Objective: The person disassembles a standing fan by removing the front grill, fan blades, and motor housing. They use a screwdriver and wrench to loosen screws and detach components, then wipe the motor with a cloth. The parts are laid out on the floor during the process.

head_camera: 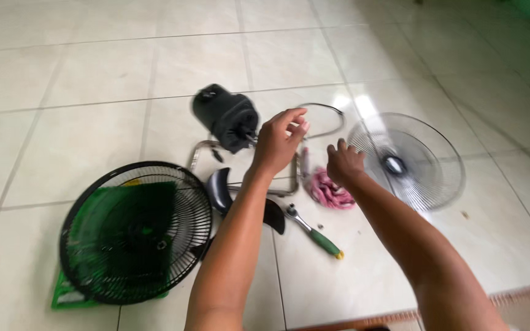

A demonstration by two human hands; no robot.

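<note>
My left hand (pixel 280 142) hovers over the floor (pixel 93 73) just beside the black fan motor (pixel 226 116), fingers loosely curled and pinched toward the thumb — whether anything small sits between them I cannot tell, since the motion blurs them. My right hand (pixel 343 162) is half closed and empty, knuckles up, just above the pink rag (pixel 328 190) and near the edge of the silvery wire grille (pixel 407 160) lying flat to the right. There is plenty of open tile beyond the motor and to the far left; nearer me the space is crowded. The black wire guard (pixel 136 232) lies at lower left over a green sheet (pixel 69 295), which is dim through the wires. My left forearm cuts across the dark fan blade (pixel 219 190) and part of the bent metal stand (pixel 200 150), hiding their middles. The green-handled ratchet (pixel 314 233) lies free between my arms — well clear of both. A thin wire ring (pixel 332 116) shows partly behind my left fingers.
</note>
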